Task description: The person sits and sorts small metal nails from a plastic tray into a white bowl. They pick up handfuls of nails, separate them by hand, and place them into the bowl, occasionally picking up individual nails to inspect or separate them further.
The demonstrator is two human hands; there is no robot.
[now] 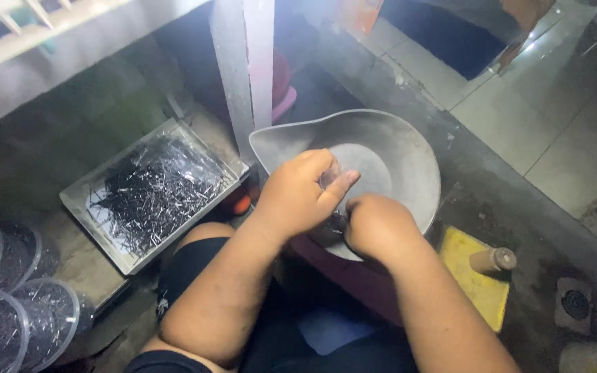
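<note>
A grey metal pan (pixel 409 148) with a pouring lip sits in front of me, resting on something dark red. Both my hands are over its near rim. My left hand (pixel 302 193) pinches a small clear thing (pixel 331 176) between thumb and fingers; what it is cannot be made out. My right hand (pixel 378 228) is closed in a fist just beside it, and something small and dark (pixel 338 221) shows at its thumb side. The two hands nearly touch.
A grey tray (pixel 81 200) full of thin dark metal pins lies to the left. Several clear round lids or containers (pixel 15 311) with more pins are stacked at bottom left. A yellow pad (pixel 475 287) with a brown wooden handle (pixel 493 260) lies right; a floor drain (pixel 575 304) beyond.
</note>
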